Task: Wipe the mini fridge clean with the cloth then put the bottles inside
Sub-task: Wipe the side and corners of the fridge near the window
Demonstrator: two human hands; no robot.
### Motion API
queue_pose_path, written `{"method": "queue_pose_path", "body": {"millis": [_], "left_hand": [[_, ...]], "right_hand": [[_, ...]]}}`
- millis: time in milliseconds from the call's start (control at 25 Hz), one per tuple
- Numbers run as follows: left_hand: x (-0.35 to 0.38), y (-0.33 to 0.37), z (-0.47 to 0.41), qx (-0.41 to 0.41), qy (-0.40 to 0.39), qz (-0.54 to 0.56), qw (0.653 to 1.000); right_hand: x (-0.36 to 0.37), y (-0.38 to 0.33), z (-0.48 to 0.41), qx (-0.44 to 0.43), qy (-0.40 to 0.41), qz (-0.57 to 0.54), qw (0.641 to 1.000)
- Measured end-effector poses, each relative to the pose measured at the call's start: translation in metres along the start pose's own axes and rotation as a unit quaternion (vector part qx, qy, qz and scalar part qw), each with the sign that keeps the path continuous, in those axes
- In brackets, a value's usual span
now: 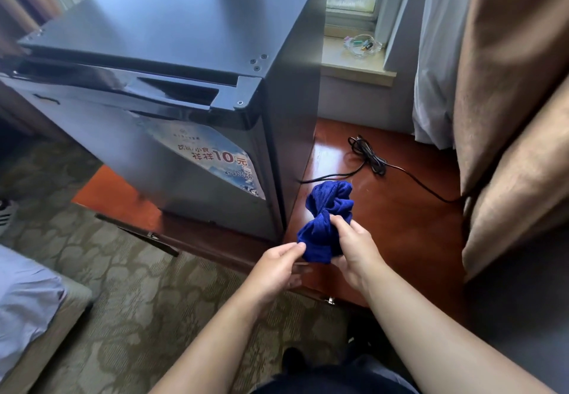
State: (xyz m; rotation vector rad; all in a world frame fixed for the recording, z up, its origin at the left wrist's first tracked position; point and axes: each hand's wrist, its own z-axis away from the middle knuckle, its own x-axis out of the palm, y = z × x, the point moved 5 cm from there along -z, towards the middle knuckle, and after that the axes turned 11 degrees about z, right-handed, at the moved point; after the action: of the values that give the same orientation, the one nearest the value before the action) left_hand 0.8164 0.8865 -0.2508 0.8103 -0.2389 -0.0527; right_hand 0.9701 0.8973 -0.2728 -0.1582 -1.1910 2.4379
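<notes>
A black mini fridge (172, 54) stands on a low reddish wooden platform (385, 218), its door closed and a blue-white sticker (212, 159) on the front. In front of its right corner I hold a bunched dark blue cloth (326, 218) with both hands. My right hand (354, 252) grips the cloth from the right side. My left hand (277, 267) pinches its lower left edge between thumb and fingers. No bottles are in view.
A black power cable (369, 156) lies coiled on the platform right of the fridge. A glass ashtray (363, 44) sits on the window sill behind. Brown curtains (508, 85) hang at the right. Patterned carpet (138, 286) covers the floor, with a bed corner (27, 295) at the left.
</notes>
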Motion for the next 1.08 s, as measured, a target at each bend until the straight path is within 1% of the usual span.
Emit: {"method": "queue_pose_path", "body": {"millis": [240,320,360,440,520,600,680,760,840,960,1080], "left_hand": [[-0.001,-0.005,-0.003,0.003,-0.019,0.005,1.0],[-0.001,-0.008,-0.003,-0.002,-0.011,0.001,1.0],[-0.001,-0.008,-0.003,-0.002,0.0,-0.005,1.0],[-0.004,-0.003,-0.008,0.014,0.039,-0.014,0.999],[-0.011,0.01,-0.014,0.047,0.081,-0.013,0.996],[-0.014,0.027,-0.017,0.074,0.095,0.015,0.993],[-0.012,0.04,-0.017,0.099,0.093,0.058,0.989],[-0.007,0.046,-0.016,0.121,0.092,0.078,0.985],[-0.002,0.049,-0.014,0.146,0.087,0.091,0.981],[0.01,0.06,-0.004,0.179,0.054,0.124,0.975],[0.024,0.08,0.01,0.201,0.018,0.176,0.963]], "right_hand": [[-0.008,0.005,0.002,-0.016,0.018,0.026,0.999],[-0.011,0.003,0.002,-0.037,0.033,0.068,0.996],[-0.014,0.0,0.002,-0.059,0.048,0.106,0.991],[-0.016,-0.015,0.003,-0.117,0.073,0.202,0.97],[-0.016,-0.033,0.006,-0.169,0.083,0.285,0.94],[-0.01,-0.056,0.014,-0.219,0.077,0.339,0.912],[-0.001,-0.079,0.022,-0.282,0.068,0.371,0.882],[0.012,-0.101,0.031,-0.347,0.06,0.387,0.852],[0.023,-0.118,0.039,-0.393,0.054,0.378,0.836],[0.037,-0.145,0.055,-0.449,0.053,0.342,0.824],[0.048,-0.17,0.068,-0.481,0.053,0.3,0.822]]}}
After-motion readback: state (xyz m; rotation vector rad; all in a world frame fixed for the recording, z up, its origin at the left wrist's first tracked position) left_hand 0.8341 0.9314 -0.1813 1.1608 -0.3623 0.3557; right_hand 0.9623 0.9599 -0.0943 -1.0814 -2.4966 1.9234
